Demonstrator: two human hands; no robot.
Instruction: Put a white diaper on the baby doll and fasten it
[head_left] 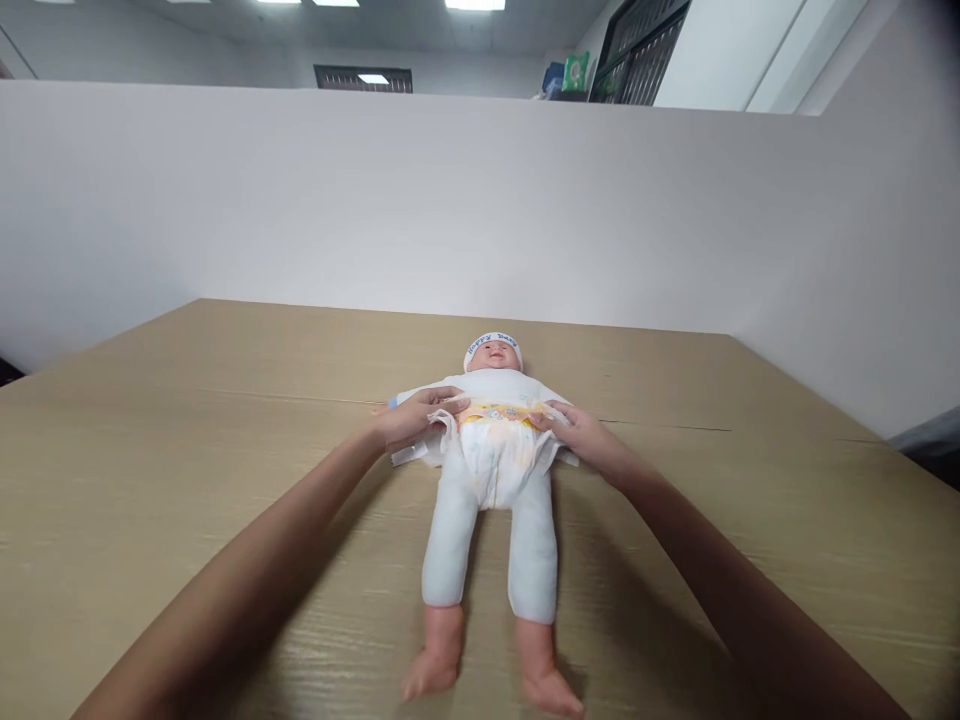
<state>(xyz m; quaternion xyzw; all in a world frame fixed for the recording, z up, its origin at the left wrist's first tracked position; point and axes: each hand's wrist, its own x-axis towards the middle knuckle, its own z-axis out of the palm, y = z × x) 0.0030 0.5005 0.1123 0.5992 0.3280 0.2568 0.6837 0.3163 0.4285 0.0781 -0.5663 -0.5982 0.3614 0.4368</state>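
Observation:
A baby doll (491,560) lies on its back, its head away from me and its bare feet toward me. It has white cloth limbs and a white cap (493,341) with blue lettering. Around its hips, drawn up in front, is a white diaper (496,460) with a yellow-orange patterned waistband. My left hand (420,415) pinches the waistband's left edge. On the other side, my right hand (577,428) grips the right edge. Loose diaper side flaps spread out beneath both hands, and the doll's hands are mostly hidden.
The doll rests on a wide brown tabletop (300,540) with thin seams across it. A white partition wall (465,210) rises behind the table and along the right side. Beyond it, a green package (576,72) stands near a dark barred window.

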